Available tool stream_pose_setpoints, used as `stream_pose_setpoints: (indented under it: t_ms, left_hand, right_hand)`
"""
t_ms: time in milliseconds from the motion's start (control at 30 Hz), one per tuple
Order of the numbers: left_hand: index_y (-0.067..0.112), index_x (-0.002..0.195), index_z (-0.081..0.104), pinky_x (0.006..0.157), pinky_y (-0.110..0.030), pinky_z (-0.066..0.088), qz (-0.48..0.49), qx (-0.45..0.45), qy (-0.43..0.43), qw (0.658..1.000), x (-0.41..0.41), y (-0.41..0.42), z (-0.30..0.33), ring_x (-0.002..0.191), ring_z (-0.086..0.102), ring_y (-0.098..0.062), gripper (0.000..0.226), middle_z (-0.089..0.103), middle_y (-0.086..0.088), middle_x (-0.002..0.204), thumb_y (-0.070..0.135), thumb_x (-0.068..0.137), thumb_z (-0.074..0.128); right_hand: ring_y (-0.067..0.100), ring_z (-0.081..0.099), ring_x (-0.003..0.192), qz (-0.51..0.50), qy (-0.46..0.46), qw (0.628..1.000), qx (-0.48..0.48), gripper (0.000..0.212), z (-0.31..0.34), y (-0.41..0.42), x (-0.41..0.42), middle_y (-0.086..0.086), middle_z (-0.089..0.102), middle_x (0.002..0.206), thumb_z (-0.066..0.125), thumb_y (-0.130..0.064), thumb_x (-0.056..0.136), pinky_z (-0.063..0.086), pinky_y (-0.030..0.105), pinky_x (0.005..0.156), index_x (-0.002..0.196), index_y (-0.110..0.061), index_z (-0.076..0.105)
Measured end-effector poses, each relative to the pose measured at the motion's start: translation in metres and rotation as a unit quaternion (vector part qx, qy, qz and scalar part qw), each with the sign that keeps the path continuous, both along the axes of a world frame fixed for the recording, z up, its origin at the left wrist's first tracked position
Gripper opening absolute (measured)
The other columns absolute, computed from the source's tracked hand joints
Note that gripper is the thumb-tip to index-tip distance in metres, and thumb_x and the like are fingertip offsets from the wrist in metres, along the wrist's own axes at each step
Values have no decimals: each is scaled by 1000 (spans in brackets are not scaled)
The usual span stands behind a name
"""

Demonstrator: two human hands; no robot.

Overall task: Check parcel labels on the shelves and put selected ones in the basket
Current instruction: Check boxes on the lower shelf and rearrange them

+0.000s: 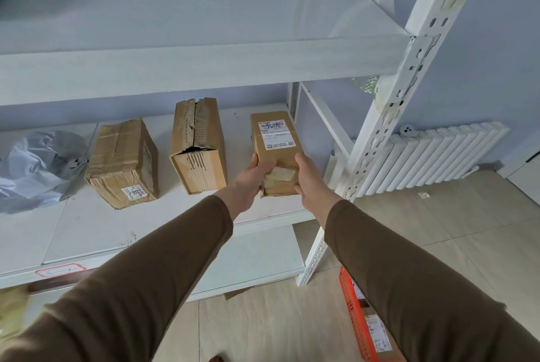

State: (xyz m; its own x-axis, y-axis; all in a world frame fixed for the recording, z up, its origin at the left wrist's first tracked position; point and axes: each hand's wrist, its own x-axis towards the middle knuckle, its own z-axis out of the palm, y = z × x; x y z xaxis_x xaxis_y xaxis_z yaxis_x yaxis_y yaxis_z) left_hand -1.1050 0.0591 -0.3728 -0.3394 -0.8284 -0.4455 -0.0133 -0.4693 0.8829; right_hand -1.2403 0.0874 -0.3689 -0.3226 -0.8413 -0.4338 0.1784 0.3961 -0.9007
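A small brown cardboard parcel (274, 139) with a white label on its top face lies at the right end of the white shelf (87, 230). My left hand (252, 176) grips its left side and my right hand (308, 176) grips its right side, near the front end. An orange basket (355, 315) stands on the floor at the lower right, partly hidden by my right sleeve, with a labelled parcel (378, 332) inside.
Two more cardboard boxes stand on the same shelf: a torn one (197, 145) in the middle and a taped one (122, 162) to its left. A grey plastic bag parcel (35, 168) lies at far left. A shelf post (377, 116) and white radiator (435, 157) are right.
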Motion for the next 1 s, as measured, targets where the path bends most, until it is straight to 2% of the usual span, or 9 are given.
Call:
stream_pose_setpoints:
  t_ms: [67, 233, 367, 500, 600, 700, 833, 933, 1000]
  left_hand:
    - [37, 161, 28, 109, -29, 32, -5, 4, -4, 1000, -2, -5, -5, 132, 48, -16, 60, 55, 6, 143, 27, 108, 54]
    - [34, 167, 14, 124, -33, 25, 0, 7, -13, 1000, -3, -15, -21, 147, 40, -19, 70, 46, 3, 154, 18, 109, 50]
    - [36, 167, 6, 125, -42, 19, 7, -25, -54, 998, 2, -8, -15, 156, 28, -28, 75, 32, -2, 168, 32, 108, 52]
    - [29, 167, 15, 125, -37, 20, 16, -235, -150, 960, 29, 16, 9, 158, 21, -19, 74, 24, 3, 172, 33, 106, 57]
    - [23, 163, 28, 126, -26, 22, 42, -377, -178, 908, 67, 13, 24, 155, 26, -10, 69, 32, 3, 169, 21, 104, 62]
    - [17, 157, 41, 122, -20, 25, 102, -425, -211, 874, 109, -8, 37, 152, 33, -10, 61, 42, 0, 163, 11, 101, 62]
    - [24, 155, 41, 116, -32, 35, 202, -282, -177, 921, 154, -37, 39, 145, 43, -17, 54, 47, 5, 155, 19, 104, 58]
    - [21, 165, 21, 125, -43, 26, 178, -101, -134, 970, 175, -57, 24, 154, 32, -25, 75, 29, -2, 170, 34, 103, 61]
    - [20, 165, 23, 127, -45, 26, 150, -17, -77, 986, 178, -63, 12, 151, 37, -25, 77, 39, -4, 165, 43, 102, 61]
  right_hand:
    - [21, 61, 113, -5, 29, 1000, -2, 35, -12, -12, -1, 3, 64, 128, 38, -43, 107, 47, 37, 91, 134, -26, 55]
    - [15, 54, 90, -15, 68, 997, -21, 39, -31, -26, -7, -1, 62, 111, 38, -38, 108, 43, 33, 82, 139, -22, 55]
    - [24, 52, 126, -23, 133, 991, -21, 51, -34, -30, -3, 1, 55, 142, 40, -44, 107, 40, 39, 107, 151, -20, 43]
    - [30, 22, 154, -18, 404, 903, -147, 56, -15, -25, 20, 9, 34, 165, 50, -43, 103, 19, 43, 126, 152, -18, 44]
    - [24, 30, 151, -2, 397, 874, -281, 44, 0, -33, 57, 8, 44, 159, 57, -23, 103, 21, 26, 120, 146, -16, 53]
    - [22, 43, 142, 47, 358, 883, -301, 43, 14, -45, 94, 6, 52, 150, 57, -21, 103, 32, 28, 117, 145, -13, 53]
    - [16, 36, 149, 111, 243, 945, -190, 55, 20, -64, 132, 1, 40, 162, 52, -36, 106, 29, 27, 116, 157, -18, 38]
    - [23, 31, 153, 130, 166, 974, -83, 66, 18, -74, 148, 0, 29, 168, 46, -45, 107, 29, 39, 119, 163, -20, 24]
    - [27, 27, 154, 138, 115, 984, -7, 69, 16, -75, 153, 0, 25, 169, 42, -53, 106, 27, 45, 120, 164, -24, 18]
